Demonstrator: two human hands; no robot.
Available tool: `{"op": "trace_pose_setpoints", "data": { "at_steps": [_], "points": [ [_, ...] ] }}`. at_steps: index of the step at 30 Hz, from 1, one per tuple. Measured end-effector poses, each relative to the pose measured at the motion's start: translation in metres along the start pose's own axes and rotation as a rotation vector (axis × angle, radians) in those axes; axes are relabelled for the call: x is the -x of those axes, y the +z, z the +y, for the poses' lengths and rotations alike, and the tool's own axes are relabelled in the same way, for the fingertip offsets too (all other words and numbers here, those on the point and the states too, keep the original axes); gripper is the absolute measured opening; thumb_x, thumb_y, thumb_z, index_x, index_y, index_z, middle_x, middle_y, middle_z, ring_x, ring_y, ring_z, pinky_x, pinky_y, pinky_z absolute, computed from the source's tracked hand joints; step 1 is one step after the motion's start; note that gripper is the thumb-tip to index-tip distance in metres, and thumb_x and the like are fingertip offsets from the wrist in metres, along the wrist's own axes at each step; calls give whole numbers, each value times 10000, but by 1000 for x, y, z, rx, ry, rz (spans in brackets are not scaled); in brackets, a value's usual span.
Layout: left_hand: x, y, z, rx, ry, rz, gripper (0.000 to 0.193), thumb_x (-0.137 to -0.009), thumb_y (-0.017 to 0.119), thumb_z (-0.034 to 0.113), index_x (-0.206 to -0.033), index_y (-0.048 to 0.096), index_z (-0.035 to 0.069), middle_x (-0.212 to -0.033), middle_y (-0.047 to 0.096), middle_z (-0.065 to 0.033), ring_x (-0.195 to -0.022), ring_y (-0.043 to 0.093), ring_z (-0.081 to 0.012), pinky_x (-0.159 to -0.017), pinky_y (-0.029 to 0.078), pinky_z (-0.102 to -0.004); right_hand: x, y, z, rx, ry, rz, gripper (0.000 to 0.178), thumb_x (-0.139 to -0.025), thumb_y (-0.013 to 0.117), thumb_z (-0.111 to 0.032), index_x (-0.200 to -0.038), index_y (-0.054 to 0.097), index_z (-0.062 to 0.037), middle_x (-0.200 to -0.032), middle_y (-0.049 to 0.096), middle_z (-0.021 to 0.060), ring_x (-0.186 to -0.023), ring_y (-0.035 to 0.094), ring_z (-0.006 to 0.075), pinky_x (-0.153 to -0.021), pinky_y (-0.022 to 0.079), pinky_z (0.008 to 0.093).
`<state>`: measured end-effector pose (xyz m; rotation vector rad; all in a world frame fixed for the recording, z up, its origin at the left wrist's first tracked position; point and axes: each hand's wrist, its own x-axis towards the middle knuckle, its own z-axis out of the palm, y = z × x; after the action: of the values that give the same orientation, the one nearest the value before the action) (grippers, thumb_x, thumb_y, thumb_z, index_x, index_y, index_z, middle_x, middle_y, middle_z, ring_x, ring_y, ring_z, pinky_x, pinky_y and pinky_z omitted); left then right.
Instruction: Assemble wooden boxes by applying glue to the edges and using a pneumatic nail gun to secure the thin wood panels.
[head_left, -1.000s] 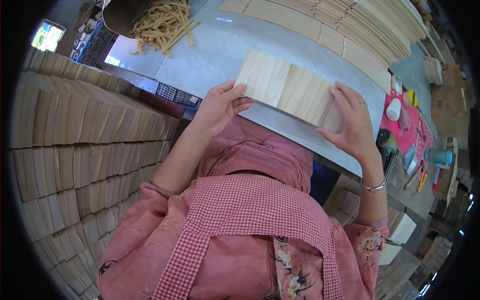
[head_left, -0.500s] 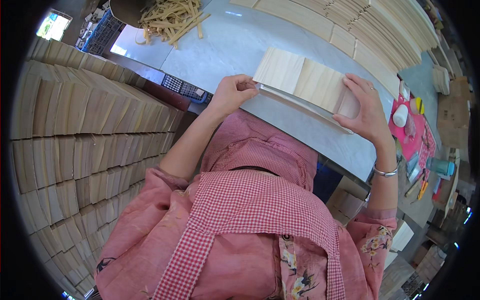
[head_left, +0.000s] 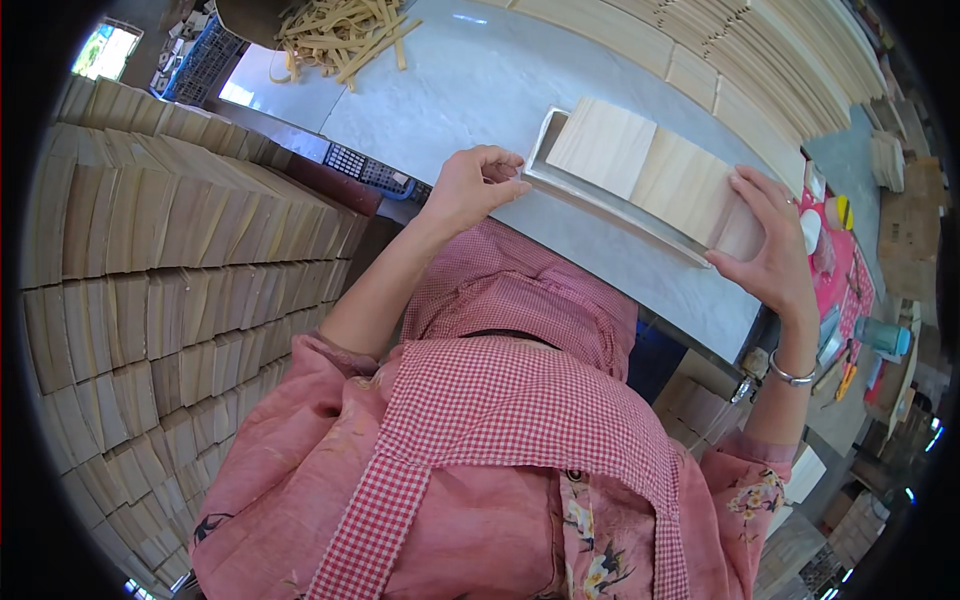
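A long, shallow wooden box [head_left: 612,213] with thin pale walls lies on the table, slanting down to the right. Its left end shows open inside. Across the rest sits a row of flat wooden boards [head_left: 690,185]; the leftmost board is slightly out of line with its neighbour. My left hand [head_left: 470,190] is at the box's left front corner, thumb and curled fingers around it. My right hand [head_left: 768,235] grips the right end of the board row, with its thumb at the front edge and fingers on the far side. The palm hides part of that end.
Tall stacks of wooden blocks [head_left: 130,210] fill the left side. Thin wood strips [head_left: 340,40] lie at the table's far left. Long wooden panels [head_left: 740,60] are stacked along the back. On the right are a pink cloth [head_left: 838,275], a teal-lidded jar [head_left: 882,336] and small tools.
The row of boards has slid to the right with my right hand, baring the left end of the box. My left hand stays by the same corner, its fingers a little more spread.
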<state>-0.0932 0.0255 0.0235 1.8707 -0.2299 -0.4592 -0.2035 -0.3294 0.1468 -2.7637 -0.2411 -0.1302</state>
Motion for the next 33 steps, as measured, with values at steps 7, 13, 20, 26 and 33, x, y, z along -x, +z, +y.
{"op": "trace_pose_setpoints", "data": {
  "at_steps": [7, 13, 20, 26, 33],
  "points": [
    [2, 4, 12, -116, 21, 56, 338, -802, 781, 48, -1113, 716, -69, -940, 704, -126, -791, 631, -159, -741, 538, -261, -4, 23, -7, -6, -45, -8, 809, -576, 880, -164, -1329, 606, -49, -1423, 565, 105, -1249, 523, 314, -1074, 402, 396],
    [3, 8, 17, -249, 108, 96, 262, -820, 779, 66, -1057, 745, -39, -923, 703, -109, -766, 629, -174, -725, 530, -266, -8, 37, 3, 38, -41, -27, 811, -594, 877, -161, -1347, 595, -58, -1432, 565, 98, -1265, 527, 305, -1089, 405, 397],
    [2, 12, 19, -512, 281, 153, 214, -860, 751, 139, -1018, 768, -4, -927, 702, -107, -724, 643, -211, -666, 514, -299, 0, 54, 18, -9, -54, 6, 785, -615, 882, -203, -1332, 599, -57, -1422, 573, 100, -1256, 543, 303, -1096, 400, 392],
    [4, 13, 20, -664, 296, 170, 213, -873, 749, 168, -1003, 772, 2, -914, 699, -89, -694, 624, -213, -643, 499, -310, 3, 68, 24, 12, -56, 29, 782, -623, 886, -219, -1334, 599, -62, -1427, 574, 96, -1267, 550, 297, -1113, 398, 401],
    [3, 13, 15, -642, 320, 189, 209, -866, 757, 159, -997, 770, -4, -891, 696, -76, -663, 600, -208, -619, 483, -309, 2, 75, 28, 93, -91, 27, 789, -637, 879, -235, -1350, 585, -68, -1424, 574, 95, -1264, 553, 286, -1134, 391, 414]
  ]
}}
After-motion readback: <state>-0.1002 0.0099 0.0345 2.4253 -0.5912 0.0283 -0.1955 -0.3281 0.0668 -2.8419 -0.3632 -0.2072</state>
